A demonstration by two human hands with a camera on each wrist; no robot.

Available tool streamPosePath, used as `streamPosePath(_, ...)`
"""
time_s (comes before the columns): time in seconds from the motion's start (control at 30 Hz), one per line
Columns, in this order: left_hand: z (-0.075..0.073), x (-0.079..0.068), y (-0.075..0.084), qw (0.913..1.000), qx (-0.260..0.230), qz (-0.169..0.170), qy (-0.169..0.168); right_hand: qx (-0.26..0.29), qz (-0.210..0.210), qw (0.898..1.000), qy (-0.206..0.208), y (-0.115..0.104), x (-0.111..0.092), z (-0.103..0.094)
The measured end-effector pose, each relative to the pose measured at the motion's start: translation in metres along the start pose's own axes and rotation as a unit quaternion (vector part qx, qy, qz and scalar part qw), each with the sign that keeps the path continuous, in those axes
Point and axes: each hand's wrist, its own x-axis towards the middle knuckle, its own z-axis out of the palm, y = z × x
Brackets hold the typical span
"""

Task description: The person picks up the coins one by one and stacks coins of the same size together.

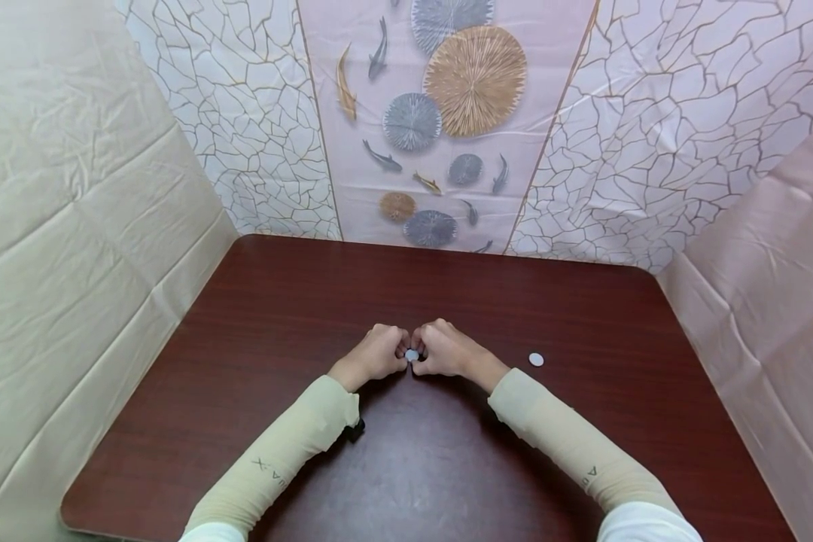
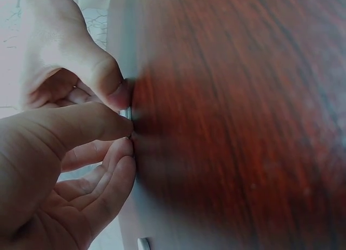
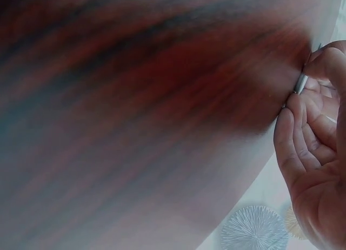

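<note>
Close together over the table's middle, both hands meet at a small white disc (image 1: 412,354). My left hand (image 1: 382,351) holds its left side, thumb nearest the body and fingers curled behind. On the opposite side, my right hand (image 1: 447,350) grips it with thumb and curled fingers. In the left wrist view a thin edge of the disc (image 2: 129,112) shows between the two thumbs, low against the table. The right wrist view shows its grey edge (image 3: 301,83) at the fingertips. To the right, a second white disc (image 1: 536,360) lies flat, untouched.
The dark red-brown wooden table (image 1: 291,293) has rounded far corners. Patterned cloth (image 1: 264,135) hangs behind it, and pale cloth walls (image 1: 95,226) stand on both sides. A small pale object (image 2: 143,243), its kind unclear, peeks in at the left wrist view's bottom.
</note>
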Motion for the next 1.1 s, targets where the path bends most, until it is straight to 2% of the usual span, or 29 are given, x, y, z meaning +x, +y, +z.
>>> streamPosePath(0.4,-0.001,-0.001,0.000,1.0000,0.003,0.005,0.007,-0.002,-0.001,1.000,0.000,-0.001,0.000,-0.002)
streamPosePath(0.67,-0.006,-0.004,-0.003,0.9992,0.006,0.037,0.016,0.013,0.014,1.000,-0.023,0.000,-0.001,-0.007)
streamPosePath(0.87,-0.027,-0.013,-0.005,0.9950,-0.018,0.073,0.066,0.026,0.026,0.999,-0.036,-0.002,-0.011,-0.027)
streamPosePath(1.0,-0.049,-0.028,-0.010,0.9905,-0.011,0.089,0.104,0.014,0.027,0.999,-0.010,-0.005,-0.027,-0.047)
streamPosePath(1.1,-0.064,-0.040,-0.017,0.9893,0.009,0.088,0.116,-0.004,0.045,0.999,0.008,-0.004,-0.044,-0.064)
